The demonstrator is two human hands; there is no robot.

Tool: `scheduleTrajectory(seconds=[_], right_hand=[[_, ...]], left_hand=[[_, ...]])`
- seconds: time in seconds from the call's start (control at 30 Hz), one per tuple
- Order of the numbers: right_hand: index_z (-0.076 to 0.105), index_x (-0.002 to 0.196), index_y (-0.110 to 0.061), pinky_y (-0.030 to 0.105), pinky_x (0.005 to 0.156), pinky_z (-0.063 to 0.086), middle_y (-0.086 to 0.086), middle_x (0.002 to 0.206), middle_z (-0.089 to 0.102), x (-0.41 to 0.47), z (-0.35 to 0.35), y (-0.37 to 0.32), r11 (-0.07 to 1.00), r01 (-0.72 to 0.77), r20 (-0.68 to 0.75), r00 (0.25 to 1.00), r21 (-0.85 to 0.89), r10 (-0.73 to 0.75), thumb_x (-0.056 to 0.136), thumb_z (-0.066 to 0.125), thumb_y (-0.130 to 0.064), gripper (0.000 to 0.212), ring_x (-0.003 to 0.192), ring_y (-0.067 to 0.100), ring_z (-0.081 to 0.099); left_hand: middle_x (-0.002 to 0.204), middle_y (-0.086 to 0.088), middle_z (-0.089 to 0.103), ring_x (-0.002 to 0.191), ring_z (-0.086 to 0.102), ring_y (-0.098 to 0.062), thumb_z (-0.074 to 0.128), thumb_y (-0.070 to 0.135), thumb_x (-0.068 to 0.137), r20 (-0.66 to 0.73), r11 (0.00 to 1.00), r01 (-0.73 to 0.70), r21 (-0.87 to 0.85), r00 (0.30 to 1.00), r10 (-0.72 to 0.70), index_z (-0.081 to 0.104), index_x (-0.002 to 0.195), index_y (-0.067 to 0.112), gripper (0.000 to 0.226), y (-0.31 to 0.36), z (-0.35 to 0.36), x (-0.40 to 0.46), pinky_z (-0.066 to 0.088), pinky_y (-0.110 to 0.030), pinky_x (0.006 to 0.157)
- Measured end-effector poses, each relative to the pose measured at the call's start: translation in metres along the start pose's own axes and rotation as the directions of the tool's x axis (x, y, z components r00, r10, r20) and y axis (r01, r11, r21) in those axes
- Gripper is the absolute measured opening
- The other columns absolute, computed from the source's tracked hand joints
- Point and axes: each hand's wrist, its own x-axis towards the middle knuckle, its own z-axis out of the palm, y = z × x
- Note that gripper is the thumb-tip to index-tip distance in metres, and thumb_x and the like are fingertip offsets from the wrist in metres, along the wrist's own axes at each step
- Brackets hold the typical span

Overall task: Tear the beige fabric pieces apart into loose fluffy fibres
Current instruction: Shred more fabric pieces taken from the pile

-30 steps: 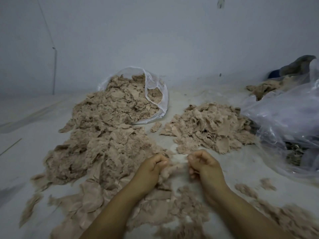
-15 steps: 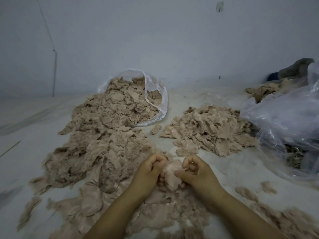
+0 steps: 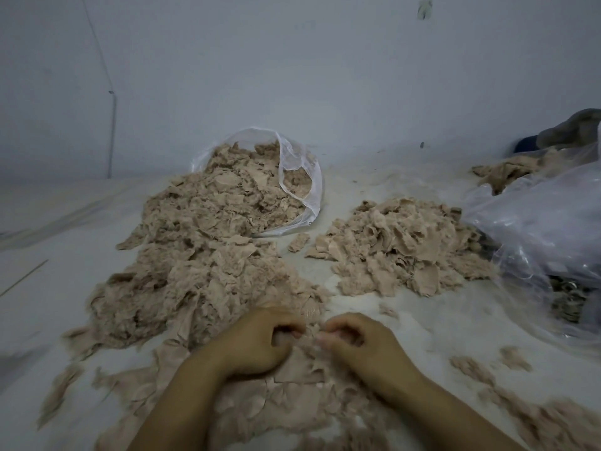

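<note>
Pale floor (image 3: 406, 320); hands lower, closer together.

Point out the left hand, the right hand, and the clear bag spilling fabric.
left hand (image 3: 257, 343), head view, on the back of the hand.
right hand (image 3: 364, 345), head view, on the back of the hand.
clear bag (image 3: 297, 169), head view, on its upright plastic wall.

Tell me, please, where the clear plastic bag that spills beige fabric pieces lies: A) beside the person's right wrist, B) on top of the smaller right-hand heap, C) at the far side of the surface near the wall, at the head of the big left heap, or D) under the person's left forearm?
C: the clear plastic bag lies open near the wall, its beige fabric pieces spilling toward the hands.
</note>
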Motion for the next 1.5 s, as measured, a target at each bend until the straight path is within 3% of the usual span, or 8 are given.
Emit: scheduleTrajectory(seconds=[0.13, 0.27, 0.43, 0.8, 0.9, 1.13, 1.4, 1.5], right_hand=[[0.065, 0.089, -0.026, 0.021, 0.077, 0.041, -0.009, 0.090, 0.060, 0.003, 0.016, -0.002, 0.930, 0.123, 0.100, 0.991, -0.347, -0.094, 0.083, 0.068, -0.041, 0.016, 0.089, 0.009, 0.052], [0.062, 0.075, -0.021, 0.013, 0.062, 0.040, -0.003, 0.075, 0.063, 0.003, 0.007, 0.001, 0.999, 0.052, -0.044, 0.998, -0.015, -0.053, 0.087, 0.066, -0.022, 0.013, 0.067, 0.002, 0.051], [0.058, 0.079, -0.022, 0.016, 0.060, 0.038, -0.007, 0.069, 0.053, 0.005, 0.005, 0.004, 0.997, -0.002, -0.060, 0.998, 0.082, 0.007, 0.089, 0.064, -0.028, 0.013, 0.064, 0.005, 0.047], [0.073, 0.073, -0.012, 0.027, 0.066, 0.049, 0.000, 0.070, 0.071, 0.005, -0.009, 0.003, 0.912, 0.010, -0.173, 0.983, 0.410, 0.066, 0.083, 0.071, -0.021, 0.014, 0.065, 0.012, 0.063], [0.075, 0.074, -0.018, 0.022, 0.067, 0.053, -0.003, 0.076, 0.073, 0.004, 0.000, -0.001, 0.940, 0.034, -0.131, 0.991, 0.340, 0.012, 0.079, 0.073, -0.026, 0.009, 0.072, 0.010, 0.067], [0.054, 0.060, -0.015, 0.014, 0.037, 0.030, -0.004, 0.040, 0.047, 0.007, -0.002, 0.001, 0.939, 0.025, -0.230, 0.972, 0.343, 0.058, 0.083, 0.071, -0.027, 0.031, 0.032, 0.004, 0.036], [0.051, 0.058, -0.013, 0.015, 0.039, 0.035, -0.002, 0.038, 0.048, 0.007, -0.024, 0.008, 0.961, -0.010, -0.281, 0.955, 0.278, 0.091, 0.085, 0.069, -0.030, 0.037, 0.032, 0.006, 0.039], [0.057, 0.055, -0.012, 0.017, 0.055, 0.045, -0.003, 0.053, 0.060, 0.004, -0.028, 0.001, 0.989, -0.004, -0.204, 0.978, 0.146, 0.034, 0.071, 0.062, -0.059, 0.050, 0.048, 0.010, 0.054]], left_hand=[[0.086, 0.016, 0.056, 0.089, 0.048, 0.002, 0.060, 0.014, 0.089, -0.047, 0.998, -0.022, -0.056, 0.999, 0.019, 0.071, 0.096, 0.020, 0.015, 0.002, 0.009, 0.005, 0.035, -0.012, 0.082], [0.091, 0.010, 0.062, 0.087, 0.053, 0.001, 0.057, 0.027, 0.092, -0.078, 0.960, -0.023, -0.279, 0.997, 0.001, 0.066, 0.089, 0.036, 0.013, 0.004, 0.005, 0.005, 0.040, -0.015, 0.079], [0.074, 0.006, 0.060, 0.069, 0.054, -0.005, 0.060, 0.017, 0.091, -0.018, 0.945, 0.043, -0.326, 0.999, -0.051, 0.067, 0.078, 0.008, 0.017, 0.006, 0.005, 0.002, 0.044, -0.026, 0.070], [0.078, 0.005, 0.067, 0.075, 0.060, -0.002, 0.060, 0.028, 0.091, -0.169, 0.874, 0.064, -0.481, 0.972, -0.164, 0.068, 0.080, 0.022, 0.014, 0.007, 0.003, 0.000, 0.046, -0.022, 0.071], [0.091, 0.013, 0.069, 0.086, 0.064, -0.002, 0.074, 0.035, 0.075, -0.132, 0.793, 0.052, -0.607, 0.977, -0.165, 0.065, 0.101, 0.038, 0.028, 0.026, 0.010, 0.005, 0.050, -0.014, 0.077], [0.060, 0.001, 0.058, 0.059, 0.051, -0.009, 0.067, 0.004, 0.082, -0.150, 0.667, 0.048, -0.743, 0.960, -0.235, 0.067, 0.066, 0.013, 0.018, 0.038, 0.012, 0.008, 0.044, -0.019, 0.056], [0.058, 0.000, 0.060, 0.053, 0.055, -0.008, 0.064, 0.003, 0.083, -0.234, 0.544, 0.021, -0.839, 0.888, -0.396, 0.065, 0.059, 0.015, 0.027, 0.027, -0.002, 0.004, 0.048, -0.018, 0.050], [0.060, -0.001, 0.062, 0.053, 0.058, -0.008, 0.068, 0.011, 0.078, -0.200, 0.518, 0.010, -0.855, 0.916, -0.347, 0.069, 0.062, 0.015, 0.016, 0.031, -0.003, 0.002, 0.049, -0.020, 0.049]])
